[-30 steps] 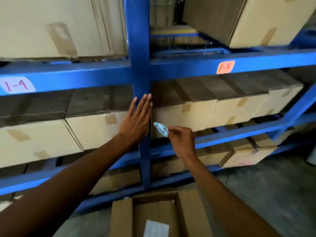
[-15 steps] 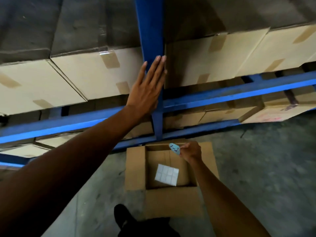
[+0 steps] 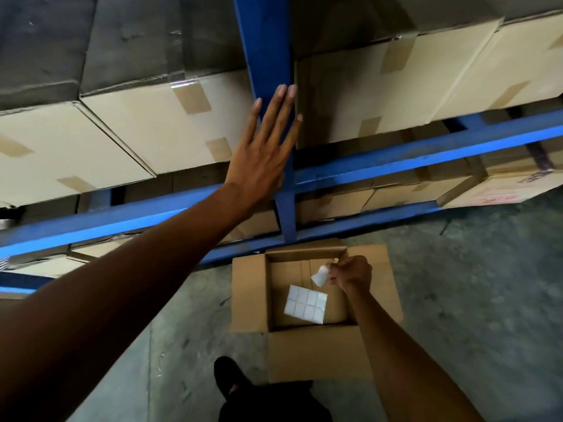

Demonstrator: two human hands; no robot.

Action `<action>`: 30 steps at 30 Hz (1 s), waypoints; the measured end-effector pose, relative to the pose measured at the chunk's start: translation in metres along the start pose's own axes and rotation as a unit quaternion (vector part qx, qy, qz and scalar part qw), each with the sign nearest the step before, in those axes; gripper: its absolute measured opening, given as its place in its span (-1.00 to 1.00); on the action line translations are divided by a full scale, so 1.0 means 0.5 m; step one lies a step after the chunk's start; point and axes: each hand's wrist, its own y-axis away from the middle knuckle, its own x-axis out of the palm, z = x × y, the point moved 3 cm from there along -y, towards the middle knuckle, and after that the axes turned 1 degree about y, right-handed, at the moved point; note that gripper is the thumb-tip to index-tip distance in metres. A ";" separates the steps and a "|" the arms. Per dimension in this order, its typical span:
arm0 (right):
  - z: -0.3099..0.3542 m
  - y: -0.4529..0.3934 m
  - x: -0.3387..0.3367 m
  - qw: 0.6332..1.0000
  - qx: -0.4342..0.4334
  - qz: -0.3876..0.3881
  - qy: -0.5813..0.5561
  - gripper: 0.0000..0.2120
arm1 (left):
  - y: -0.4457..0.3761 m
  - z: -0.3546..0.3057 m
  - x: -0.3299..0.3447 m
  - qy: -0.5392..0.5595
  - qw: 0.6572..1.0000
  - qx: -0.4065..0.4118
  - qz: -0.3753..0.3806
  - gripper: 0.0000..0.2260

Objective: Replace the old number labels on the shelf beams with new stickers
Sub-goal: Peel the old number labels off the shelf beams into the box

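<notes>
**Peeled label held over the open carton**

The left hand [image 3: 262,153] lay flat against the blue upright post [image 3: 268,47] near the centre of the frame, fingers spread and extended upward, holding nothing. Its forearm ran down to the lower left corner.

The right hand [image 3: 350,274] was in the lower right of centre, above the open cardboard carton [image 3: 249,293] that stood on the grey concrete floor [image 3: 472,269]. Thumb and fingertips were pinched on a small pale label [image 3: 320,275], which hung off the hand's left side, inside the outline of the carton's opening. No writing on the label could be made out.

On the carton's bottom, just below and left of the pinched label, lay a white sticker sheet [image 3: 306,303], divided into 2 rows of 4 squares and tilted slightly.

A blue shelf beam [image 3: 426,150] crossed the frame behind the post, rising toward the right edge. Taped cardboard boxes [image 3: 158,123] sat on it to both sides of the post, and more boxes filled the level under it. No number label on a beam was in view.

A dark shoe [image 3: 227,376] showed at the bottom centre, just left of the carton's near flap.
</notes>
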 end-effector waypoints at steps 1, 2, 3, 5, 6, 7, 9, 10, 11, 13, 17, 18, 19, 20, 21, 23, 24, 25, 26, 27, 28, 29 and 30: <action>-0.001 -0.002 0.002 1.000 -0.004 0.001 0.005 -0.82 | 0.000 0.000 0.001 -0.002 1.000 0.002 0.001 -0.16; -0.004 -0.004 0.004 1.000 -0.006 0.000 0.005 -0.80 | 0.001 -0.001 0.001 -0.004 1.000 0.003 0.001 -0.16; -0.003 -0.012 0.008 1.000 -0.007 0.001 0.006 -0.79 | 0.000 0.000 0.004 -0.006 1.000 0.003 0.003 -0.16; -0.005 -0.016 0.012 1.000 -0.001 -0.001 -0.001 -0.78 | 0.001 0.001 0.005 -0.001 1.000 0.005 0.002 -0.16; -0.005 -0.017 0.012 1.000 0.000 -0.002 0.000 -0.80 | 0.000 0.001 0.004 0.002 1.000 0.004 0.002 -0.17; -0.005 -0.020 0.013 1.000 -0.002 -0.002 0.007 -0.82 | -0.001 0.000 0.005 0.006 1.000 0.004 0.002 -0.17; -0.008 -0.022 0.014 1.000 -0.005 -0.005 0.019 -0.87 | 0.000 -0.001 0.004 0.009 1.000 0.005 0.003 -0.18; -0.010 -0.023 0.012 1.000 -0.004 -0.005 0.022 -0.88 | 0.000 -0.003 0.004 0.009 1.000 0.005 0.004 -0.19; -0.012 -0.022 0.010 1.000 -0.006 -0.006 0.025 -0.88 | 0.000 -0.003 0.003 0.010 1.000 0.006 0.004 -0.20; -0.008 -0.020 0.001 0.999 -0.014 -0.014 0.035 -0.87 | 0.001 -0.005 0.000 0.021 1.000 0.009 0.009 -0.21; 0.042 -0.002 -0.024 0.995 -0.080 -0.002 0.057 -0.84 | 0.004 0.005 -0.017 0.072 0.996 0.027 0.032 -0.20; 0.069 0.009 -0.038 0.992 -0.109 0.003 0.056 -0.81 | 0.004 0.016 -0.027 0.104 0.993 0.038 0.039 -0.21; 0.098 0.019 -0.051 0.990 -0.136 0.002 0.048 -0.79 | 0.007 0.026 -0.036 0.140 0.988 0.047 0.046 -0.22; 0.133 0.037 -0.067 0.986 -0.161 -0.003 0.032 -0.78 | 0.011 0.043 -0.051 0.172 0.982 0.051 0.054 -0.24; 0.170 0.055 -0.083 0.983 -0.184 -0.013 0.012 -0.79 | 0.016 0.059 -0.065 0.201 0.977 0.051 0.058 -0.26; 0.259 0.112 -0.115 0.971 -0.237 -0.037 -0.020 -0.83 | 0.033 0.105 -0.099 0.231 0.971 0.030 0.052 -0.30; 0.297 0.136 -0.124 0.964 -0.261 -0.045 -0.036 -0.85 | 0.043 0.119 -0.110 0.243 0.969 0.019 0.048 -0.31; 0.350 0.172 -0.134 0.953 -0.294 -0.055 -0.052 -0.86 | 0.054 0.151 -0.125 0.250 0.968 0.005 0.034 -0.31; 0.395 0.208 -0.141 0.941 -0.326 -0.064 -0.066 -0.85 | 0.066 0.181 -0.140 0.260 0.965 -0.004 0.019 -0.31; 0.434 0.245 -0.146 0.927 -0.359 -0.082 -0.073 -0.83 | 0.083 0.211 -0.151 0.263 0.965 -0.016 0.003 -0.31; 0.479 0.300 -0.146 0.907 -0.399 -0.104 -0.083 -0.82 | 0.107 0.259 -0.164 0.264 0.964 -0.029 -0.024 -0.30; 0.510 0.344 -0.147 0.889 -0.430 -0.127 -0.093 -0.80 | 0.129 0.293 -0.171 0.265 0.963 -0.037 -0.046 -0.30; 0.537 0.385 -0.144 0.872 -0.455 -0.145 -0.104 -0.81 | 0.151 0.323 -0.173 0.261 0.962 -0.045 -0.064 -0.31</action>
